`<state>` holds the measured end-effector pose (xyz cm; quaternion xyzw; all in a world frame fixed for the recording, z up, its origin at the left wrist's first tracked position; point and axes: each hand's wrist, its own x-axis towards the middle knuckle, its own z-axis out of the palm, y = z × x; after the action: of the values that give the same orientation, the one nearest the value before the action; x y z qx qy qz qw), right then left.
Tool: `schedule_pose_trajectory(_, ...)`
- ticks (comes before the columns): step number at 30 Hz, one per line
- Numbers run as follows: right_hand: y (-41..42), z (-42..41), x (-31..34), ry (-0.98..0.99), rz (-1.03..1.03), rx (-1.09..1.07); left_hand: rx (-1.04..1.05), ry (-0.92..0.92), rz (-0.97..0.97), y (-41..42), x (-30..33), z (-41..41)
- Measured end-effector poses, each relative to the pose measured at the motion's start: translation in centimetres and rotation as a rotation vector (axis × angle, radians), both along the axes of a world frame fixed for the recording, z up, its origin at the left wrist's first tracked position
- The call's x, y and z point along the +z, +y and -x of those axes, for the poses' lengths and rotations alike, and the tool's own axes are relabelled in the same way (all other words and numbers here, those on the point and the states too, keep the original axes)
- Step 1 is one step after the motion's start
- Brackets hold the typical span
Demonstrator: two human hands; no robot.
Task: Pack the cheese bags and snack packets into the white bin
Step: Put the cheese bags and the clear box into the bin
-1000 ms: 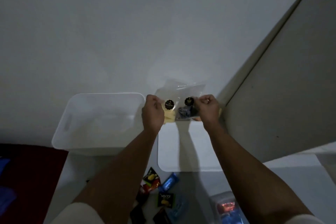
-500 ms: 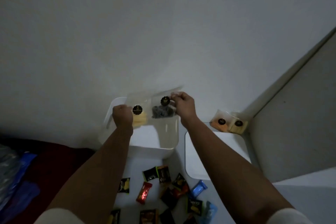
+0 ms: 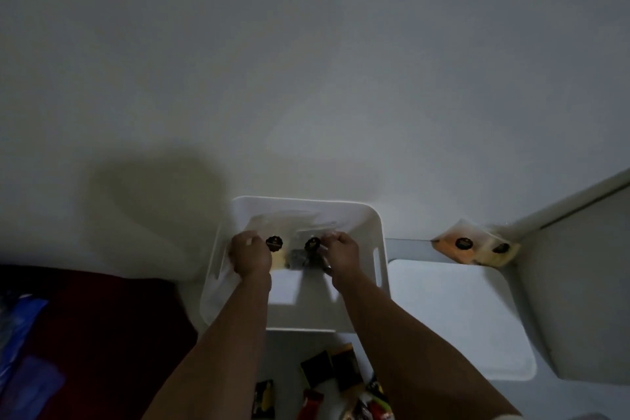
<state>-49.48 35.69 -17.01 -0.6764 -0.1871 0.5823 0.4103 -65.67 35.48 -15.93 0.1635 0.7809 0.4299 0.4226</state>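
A dim room in a home, it seems.
Plain white wall [image 3: 306, 61] behind a white bin [image 3: 381, 242]; dark red fabric [image 3: 102, 334] left of it, loose snack packets [image 3: 327, 382] on the floor in front.

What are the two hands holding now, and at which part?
Both hold clear cheese bags over the white bin: left hand at the left edge, right hand at the right edge.

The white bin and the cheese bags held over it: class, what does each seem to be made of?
White bin: likely moulded plastic, matte, with rounded corners and cut-out handle slots. Cheese bags: thin clear plastic film, glossy; the yellow and dark contents show through, and each carries a round black sticker.
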Motion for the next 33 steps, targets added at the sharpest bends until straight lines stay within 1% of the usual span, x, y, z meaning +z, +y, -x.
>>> schedule_pose_trajectory(4,1.6,1.4,-1.8,0.022,0.021,-0.104,0.086,-0.055,-0.043,1.4,-1.5,-0.9)
schedule_pose_trajectory(7,1.9,1.8,-2.5,0.000,0.025,-0.117,0.067,-0.017,-0.045,1.1,0.4,-2.6)
schedule_pose_trajectory(10,1.2,1.8,-2.1,-0.032,0.034,-0.028,0.069,-0.048,-0.061,-0.1,2.4,-4.1)
schedule_pose_trajectory(14,-0.5,0.7,0.0,-0.271,0.054,0.139,0.078,-0.010,-0.056,-2.3,4.2,-4.5)
schedule_pose_trajectory(16,-1.6,-0.1,2.0,-0.329,0.006,0.210,0.078,-0.006,-0.038,-3.3,5.3,-4.6)
schedule_pose_trajectory(20,-4.1,-2.2,6.5,-0.371,-0.215,0.274,-0.067,-0.014,-0.103,-5.2,7.6,-6.4)
schedule_pose_trajectory(23,-5.8,-5.2,8.7,-0.403,-0.331,0.248,-0.201,0.067,-0.178,-6.7,10.1,-9.6)
schedule_pose_trajectory(25,-6.9,-8.3,9.6,-0.446,-0.381,0.215,-0.284,0.085,-0.222,-7.3,11.4,-12.3)
schedule_pose_trajectory(28,-8.3,-14.0,10.3,-0.497,-0.379,0.115,-0.431,0.083,-0.271,-7.7,12.7,-17.2)
schedule_pose_trajectory(30,-9.4,-18.1,10.7,-0.525,-0.334,0.043,-0.521,0.056,-0.298,-7.8,13.1,-20.5)
schedule_pose_trajectory(33,-10.7,-24.3,10.7,-0.576,-0.253,-0.058,-0.639,0.062,-0.272,-7.9,12.6,-25.3)
